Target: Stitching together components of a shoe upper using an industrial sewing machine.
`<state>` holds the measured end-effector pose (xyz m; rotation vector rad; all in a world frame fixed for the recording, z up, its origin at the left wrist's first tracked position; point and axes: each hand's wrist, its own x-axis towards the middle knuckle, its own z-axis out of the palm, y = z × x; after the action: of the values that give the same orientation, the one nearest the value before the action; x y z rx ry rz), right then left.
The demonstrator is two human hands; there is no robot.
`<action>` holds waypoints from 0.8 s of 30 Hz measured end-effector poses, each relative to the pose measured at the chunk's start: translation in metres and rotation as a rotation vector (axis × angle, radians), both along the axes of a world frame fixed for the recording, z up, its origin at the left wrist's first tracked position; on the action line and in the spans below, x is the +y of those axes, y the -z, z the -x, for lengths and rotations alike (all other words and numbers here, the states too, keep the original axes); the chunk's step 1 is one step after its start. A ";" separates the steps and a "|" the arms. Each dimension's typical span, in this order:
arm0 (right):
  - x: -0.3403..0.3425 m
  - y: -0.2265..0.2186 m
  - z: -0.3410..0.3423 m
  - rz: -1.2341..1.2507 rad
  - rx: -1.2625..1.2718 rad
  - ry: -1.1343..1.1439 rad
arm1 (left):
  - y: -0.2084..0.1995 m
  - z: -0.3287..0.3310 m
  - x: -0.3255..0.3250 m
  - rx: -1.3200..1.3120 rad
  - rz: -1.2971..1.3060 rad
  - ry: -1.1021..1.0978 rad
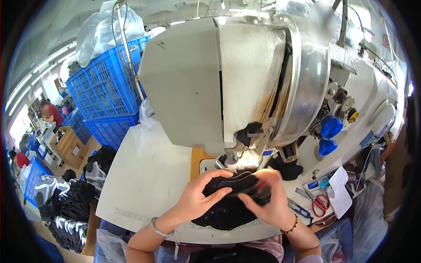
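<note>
A black fabric piece [239, 186] with a thin pale edge line is held up just in front of the sewing machine's lit needle area [243, 161]. My left hand [199, 197] pinches its left side between thumb and fingers. At its right side my right hand [274, 199] curls round the fabric, thumb on the near face; some of its fingers are blurred by motion. More black material [226, 215] lies beneath both hands at the table's near edge. The large white sewing machine head [188, 87] fills the space above, hiding whatever is behind it.
Right of my hands lie red-handled scissors [321, 205], a blue cutter [300, 209] and a paper slip [339, 193]. A black bundle [287, 168] sits beside the machine. Stacked blue crates [105, 87], a cardboard box [70, 147] and black-grey pieces [72, 197] stand left. Two people are farther off.
</note>
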<state>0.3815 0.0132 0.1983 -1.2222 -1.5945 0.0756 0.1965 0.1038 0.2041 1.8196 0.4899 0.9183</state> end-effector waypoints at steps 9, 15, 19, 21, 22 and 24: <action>0.022 0.005 -0.047 -0.373 -0.745 0.087 | -0.013 -0.014 0.005 0.013 -0.031 -0.037; 0.033 0.001 -0.048 -0.419 -0.702 0.063 | -0.018 -0.012 0.009 0.207 -0.641 -0.340; 0.034 0.009 -0.047 -0.437 -0.688 0.097 | -0.010 -0.005 0.016 0.210 -0.673 -0.285; 0.035 0.011 -0.048 -0.439 -0.709 0.105 | -0.008 -0.004 0.019 0.118 -0.735 -0.303; 0.036 0.013 -0.048 -0.440 -0.732 0.117 | -0.008 -0.004 0.021 0.120 -0.731 -0.304; 0.037 0.017 -0.045 -0.414 -0.726 0.137 | -0.009 -0.002 0.025 0.090 -0.718 -0.281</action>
<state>0.4264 0.0499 0.1815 -1.0735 -1.9906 -0.8307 0.1981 0.1287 0.2128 2.4871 0.5188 1.3238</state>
